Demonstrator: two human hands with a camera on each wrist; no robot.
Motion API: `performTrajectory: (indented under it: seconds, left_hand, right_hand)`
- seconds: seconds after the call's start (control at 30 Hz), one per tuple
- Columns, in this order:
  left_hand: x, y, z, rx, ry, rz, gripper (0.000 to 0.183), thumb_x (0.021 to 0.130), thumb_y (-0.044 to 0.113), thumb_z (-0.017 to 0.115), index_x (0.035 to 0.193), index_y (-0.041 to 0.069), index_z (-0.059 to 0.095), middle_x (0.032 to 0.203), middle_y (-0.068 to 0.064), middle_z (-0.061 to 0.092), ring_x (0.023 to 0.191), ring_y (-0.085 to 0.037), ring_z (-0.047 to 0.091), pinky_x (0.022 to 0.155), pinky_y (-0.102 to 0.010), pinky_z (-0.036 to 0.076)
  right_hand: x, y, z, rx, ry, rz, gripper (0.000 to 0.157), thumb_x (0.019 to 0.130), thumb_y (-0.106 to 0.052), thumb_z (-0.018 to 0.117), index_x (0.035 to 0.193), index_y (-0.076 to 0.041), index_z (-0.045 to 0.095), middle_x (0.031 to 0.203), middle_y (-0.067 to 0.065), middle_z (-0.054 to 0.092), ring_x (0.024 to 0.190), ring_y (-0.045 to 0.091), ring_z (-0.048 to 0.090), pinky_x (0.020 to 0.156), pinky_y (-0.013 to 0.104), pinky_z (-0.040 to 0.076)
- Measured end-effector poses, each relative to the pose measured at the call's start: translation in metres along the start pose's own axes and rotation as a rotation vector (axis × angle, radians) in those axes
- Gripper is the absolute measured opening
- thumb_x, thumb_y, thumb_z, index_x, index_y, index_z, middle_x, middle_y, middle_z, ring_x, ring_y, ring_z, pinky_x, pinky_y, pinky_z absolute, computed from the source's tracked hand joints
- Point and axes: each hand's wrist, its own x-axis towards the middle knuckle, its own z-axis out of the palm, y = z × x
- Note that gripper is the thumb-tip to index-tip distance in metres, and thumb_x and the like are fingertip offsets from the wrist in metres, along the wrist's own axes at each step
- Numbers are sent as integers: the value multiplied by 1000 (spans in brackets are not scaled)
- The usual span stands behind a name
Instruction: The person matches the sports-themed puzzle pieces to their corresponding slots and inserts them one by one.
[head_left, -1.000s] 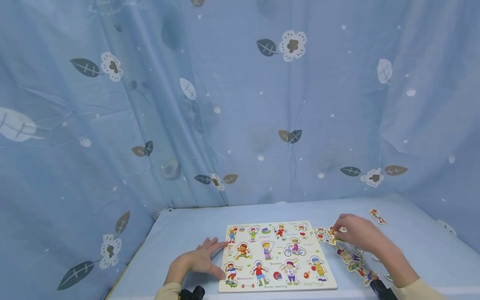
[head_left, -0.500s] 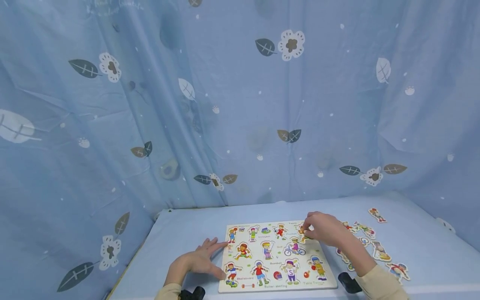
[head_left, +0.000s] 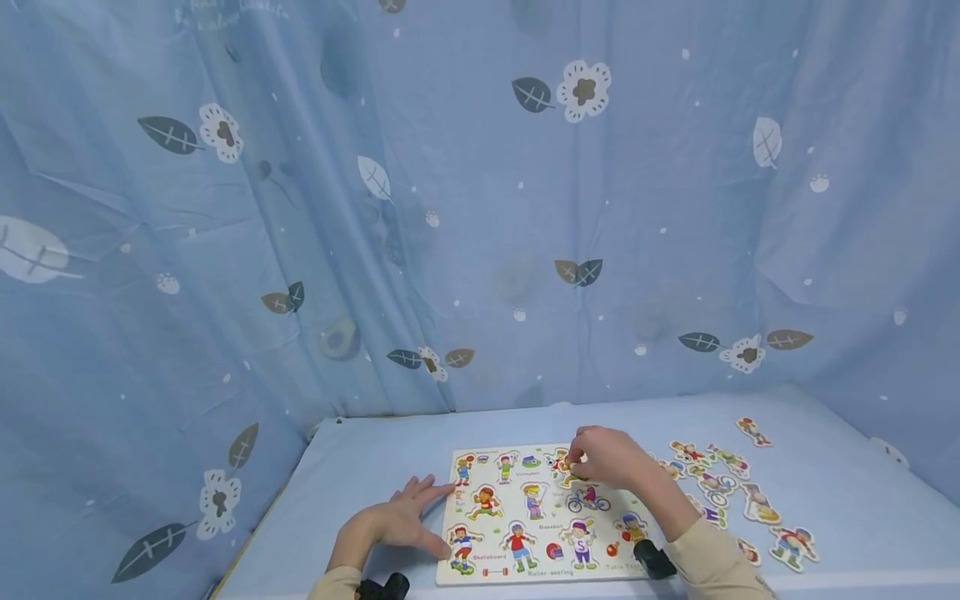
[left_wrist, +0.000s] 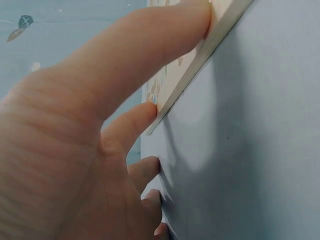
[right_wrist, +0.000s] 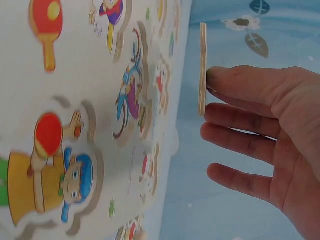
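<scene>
A flat white puzzle board (head_left: 555, 580) with recessed pictures of children doing sports lies on the table. My left hand (head_left: 405, 521) lies at its left side with spread fingers; in the left wrist view the thumb (left_wrist: 150, 40) and index fingertip touch the board's edge (left_wrist: 200, 67). Above the board's upper right, my right hand (head_left: 611, 457) pinches a thin wooden puzzle piece (head_left: 567, 481). In the right wrist view this puzzle piece (right_wrist: 203, 70) appears edge-on, apart from the board, its picture hidden. The other right fingers (right_wrist: 240, 142) stay loosely bent.
Several loose puzzle pieces (head_left: 761, 504) lie spread on the light blue cloth right of the board, some overlapping. One piece (head_left: 753, 432) lies farther back on its own. A blue patterned curtain (head_left: 480, 208) hangs behind the table.
My right hand has picked up a puzzle piece from the pile and carried it left, first over the board's upper right corner, then farther left. The left hand has stayed in place.
</scene>
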Motion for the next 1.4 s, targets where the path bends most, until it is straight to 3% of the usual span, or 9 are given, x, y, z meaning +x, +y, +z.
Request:
performTrajectory:
  seconds: [0.4, 0.8, 1.4]
  left_hand:
    - [-6, 8, -4, 51, 18, -28, 88, 69, 47, 84, 147, 27, 48, 159, -13, 31, 149, -44, 14, 116, -69, 15]
    - [-8, 10, -6, 41, -3, -19, 94, 69, 47, 84, 150, 25, 43, 160, -16, 28, 150, -44, 11, 119, -65, 13]
    - [-5, 12, -3, 26, 23, -65, 88, 68, 49, 85, 145, 26, 50, 159, -14, 32, 148, -46, 15, 112, -73, 19]
  right_hand:
    - [11, -16, 7, -5, -2, -84, 6, 86, -17, 76, 81, -19, 72, 82, -9, 55, 69, 9, 51, 63, 32, 49]
    - [23, -32, 16, -17, 8, -118, 5, 86, -15, 73, 81, -17, 72, 82, -8, 57, 68, 8, 49, 64, 31, 49]
    - [39, -69, 30, -54, 1, -206, 6, 86, -20, 74, 80, -18, 73, 81, -10, 58, 67, 5, 48, 63, 26, 49]
